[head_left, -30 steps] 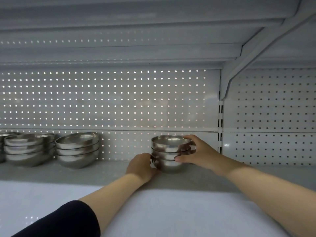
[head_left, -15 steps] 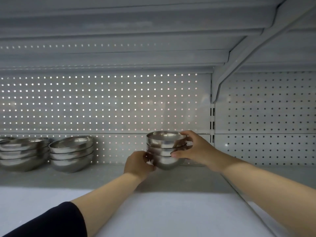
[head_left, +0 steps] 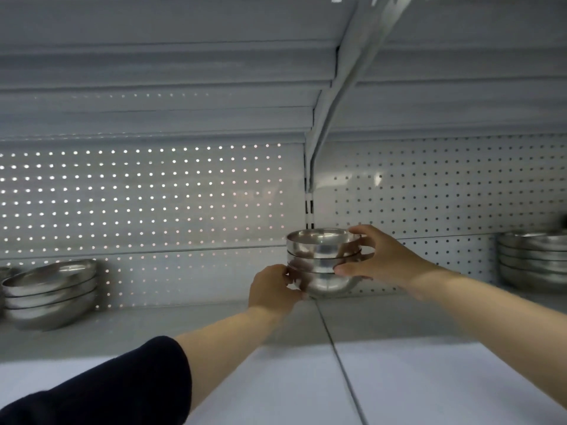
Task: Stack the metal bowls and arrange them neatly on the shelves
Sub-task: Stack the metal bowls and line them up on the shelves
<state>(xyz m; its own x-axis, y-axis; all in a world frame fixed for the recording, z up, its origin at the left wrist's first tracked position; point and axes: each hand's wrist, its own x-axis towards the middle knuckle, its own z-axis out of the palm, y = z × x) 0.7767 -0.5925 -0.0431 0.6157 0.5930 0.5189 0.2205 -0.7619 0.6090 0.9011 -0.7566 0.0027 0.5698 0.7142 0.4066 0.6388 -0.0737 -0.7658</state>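
A stack of bowls (head_left: pixel 322 265) sits on the shelf (head_left: pixel 184 326), right at the seam between two shelf boards, before the pegboard back wall (head_left: pixel 147 204). The left hand (head_left: pixel 271 291) is at its left side, the right hand (head_left: pixel 380 260) at its right. Another stack (head_left: pixel 50 291) lies far left, a third stack (head_left: pixel 534 259) far right.

Your two bare forearms reach forward and up, the left in a dark sleeve pushed to the elbow. Your left hand (head_left: pixel 271 291) curls its fingers against the lower left side of the stack of shiny metal bowls (head_left: pixel 322 262); your right hand (head_left: pixel 380 259) clasps its right side, thumb in front, fingers over the rim.
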